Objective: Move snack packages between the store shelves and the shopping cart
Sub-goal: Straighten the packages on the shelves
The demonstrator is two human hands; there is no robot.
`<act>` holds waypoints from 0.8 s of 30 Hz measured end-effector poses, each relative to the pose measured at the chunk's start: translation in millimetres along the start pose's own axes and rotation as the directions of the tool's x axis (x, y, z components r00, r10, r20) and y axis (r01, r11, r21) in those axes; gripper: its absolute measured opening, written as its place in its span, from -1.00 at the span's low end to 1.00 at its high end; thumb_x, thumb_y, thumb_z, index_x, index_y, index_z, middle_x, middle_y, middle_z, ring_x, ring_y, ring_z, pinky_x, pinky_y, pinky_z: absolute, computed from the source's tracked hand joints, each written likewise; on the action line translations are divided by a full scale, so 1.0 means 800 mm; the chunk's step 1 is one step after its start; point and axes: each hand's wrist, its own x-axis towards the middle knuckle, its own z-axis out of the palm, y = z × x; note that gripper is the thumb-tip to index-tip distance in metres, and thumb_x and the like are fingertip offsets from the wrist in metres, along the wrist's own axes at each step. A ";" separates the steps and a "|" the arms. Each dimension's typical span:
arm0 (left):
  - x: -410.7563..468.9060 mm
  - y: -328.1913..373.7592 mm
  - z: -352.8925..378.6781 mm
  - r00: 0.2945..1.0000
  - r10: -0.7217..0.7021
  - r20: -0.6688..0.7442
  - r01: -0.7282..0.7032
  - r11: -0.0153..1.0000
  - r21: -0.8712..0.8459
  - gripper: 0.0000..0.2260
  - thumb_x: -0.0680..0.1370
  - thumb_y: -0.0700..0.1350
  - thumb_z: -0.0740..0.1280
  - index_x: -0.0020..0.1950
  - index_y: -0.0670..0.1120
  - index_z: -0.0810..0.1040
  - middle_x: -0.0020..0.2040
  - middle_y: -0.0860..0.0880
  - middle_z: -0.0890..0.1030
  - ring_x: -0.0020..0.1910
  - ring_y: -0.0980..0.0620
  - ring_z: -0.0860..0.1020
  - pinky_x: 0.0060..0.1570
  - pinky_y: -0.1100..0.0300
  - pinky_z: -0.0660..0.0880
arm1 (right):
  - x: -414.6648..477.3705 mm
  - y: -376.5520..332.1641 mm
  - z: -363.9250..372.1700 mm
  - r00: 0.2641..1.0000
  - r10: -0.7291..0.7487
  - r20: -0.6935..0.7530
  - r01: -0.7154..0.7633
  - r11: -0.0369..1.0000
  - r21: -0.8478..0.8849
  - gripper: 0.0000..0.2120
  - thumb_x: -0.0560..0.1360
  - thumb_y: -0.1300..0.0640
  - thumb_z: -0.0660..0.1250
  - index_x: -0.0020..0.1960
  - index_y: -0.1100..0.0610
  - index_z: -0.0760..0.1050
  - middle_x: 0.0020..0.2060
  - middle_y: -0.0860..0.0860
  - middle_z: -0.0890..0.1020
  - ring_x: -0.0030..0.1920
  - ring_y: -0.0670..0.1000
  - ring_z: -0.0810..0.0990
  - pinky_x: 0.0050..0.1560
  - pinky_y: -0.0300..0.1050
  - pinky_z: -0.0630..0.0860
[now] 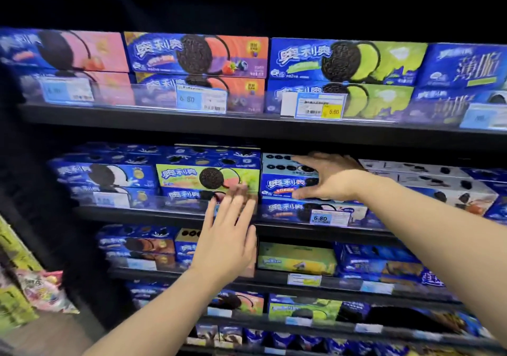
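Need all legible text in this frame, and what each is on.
"奥利奥": blue cookie box gripped by right hand; also green-cream box.
"薄脆": dark-blue box, top shelf right.
"6.80": top-shelf price tag, yellow sticker, middle-shelf price tag.
Fine print, barcodes, remaining tags: too blurred.

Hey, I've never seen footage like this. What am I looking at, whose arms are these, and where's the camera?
There is just one picture, taken by a camera worn on a person's head, looking forward and down. No machine is involved: both bare arms are that person's own. They face store shelves stacked with cookie boxes. The right hand grips a blue cookie box, thumb below and fingers over its top. The left hand is open and blurred, holding nothing, with its fingertips near a green cookie box. No cart shows.
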 end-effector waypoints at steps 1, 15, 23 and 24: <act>0.000 -0.001 0.000 1.000 0.001 -0.010 -0.001 1.000 0.001 -0.51 0.64 0.05 0.05 0.50 -0.10 0.41 0.46 -0.10 0.44 0.48 -0.15 0.36 0.49 -0.24 0.23 | -0.002 0.001 0.001 1.000 -0.005 -0.012 0.005 1.000 0.001 -0.07 0.28 -0.61 0.22 0.55 -0.39 -0.03 0.59 -0.12 0.17 0.56 0.09 0.21 0.47 0.10 0.17; -0.023 -0.037 -0.003 0.997 -0.080 0.006 0.080 0.997 0.018 -0.47 0.65 0.08 0.01 0.62 -0.05 0.22 0.62 -0.07 0.20 0.63 -0.05 0.04 0.55 -0.18 0.09 | -0.031 -0.092 0.021 0.928 -0.154 -0.338 0.122 0.986 -0.112 -0.27 0.54 -0.45 0.00 0.59 -0.12 0.14 0.60 -0.07 0.16 0.60 -0.05 0.06 0.59 0.07 -0.16; -0.049 -0.086 -0.002 0.983 -0.185 -0.002 0.185 0.982 0.032 -0.43 0.65 0.12 -0.02 0.64 -0.03 0.11 0.65 -0.06 0.09 0.63 -0.04 0.01 0.57 -0.15 0.07 | 0.039 -0.130 -0.019 0.998 0.008 -0.067 -0.003 0.997 0.072 0.00 0.29 -0.65 0.12 0.59 -0.24 -0.03 0.59 -0.05 0.20 0.55 0.10 0.22 0.53 0.13 0.15; -0.049 -0.091 -0.001 0.981 -0.192 -0.006 0.192 0.981 0.032 -0.43 0.65 0.13 -0.02 0.65 -0.02 0.09 0.65 -0.04 0.08 0.63 -0.02 0.00 0.57 -0.14 0.05 | 0.048 -0.130 -0.022 0.999 0.025 -0.022 -0.022 0.995 0.097 0.01 0.29 -0.64 0.17 0.60 -0.23 -0.01 0.58 -0.05 0.23 0.53 0.11 0.28 0.48 0.08 0.27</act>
